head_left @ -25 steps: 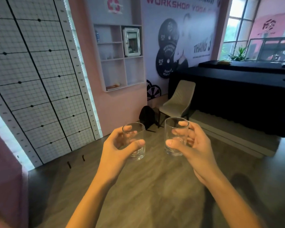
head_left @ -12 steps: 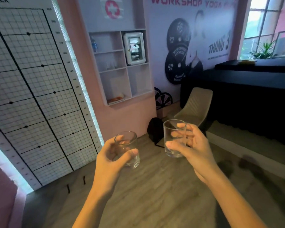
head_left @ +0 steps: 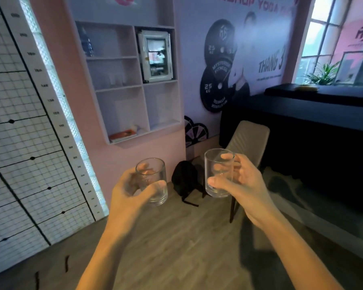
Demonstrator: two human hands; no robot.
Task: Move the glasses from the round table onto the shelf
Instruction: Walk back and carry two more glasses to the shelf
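- A clear tumbler point(head_left: 153, 182) is held upright in the left hand point(head_left: 130, 193), the thumb wrapped across its front and the fingers curled behind it; the hand is closed round the glass.
- A second clear tumbler point(head_left: 218, 172) is held upright in the right hand point(head_left: 243, 185), the thumb pressed low on the near side and the fingers seen through the glass on the far side; this hand too is closed on its load.
- Both glasses are carried in the air, apart from each other, over the wooden floor point(head_left: 176, 248); the round table is not in view.
- The white wall shelf point(head_left: 126, 84) is seen ahead and above the hands, well apart from them. Some compartments are taken up: a bottle point(head_left: 86, 43) at upper left, a framed white cabinet point(head_left: 156, 56) at upper right, flat items point(head_left: 123, 135) at lower left. Faint shapes in the middle left bay may be glasses already placed, but this cannot be told.
- The carrying step is judged to be under way, with placement not yet done.
- A slip is judged possible, since smooth glass is gripped by bare fingers only.
- A knock against a shelf edge or divider could be caused by both hands being raised at once.
- The black backpack point(head_left: 184, 181) and the chair point(head_left: 247, 139) lie near the approach path, so a stumble could be caused there.
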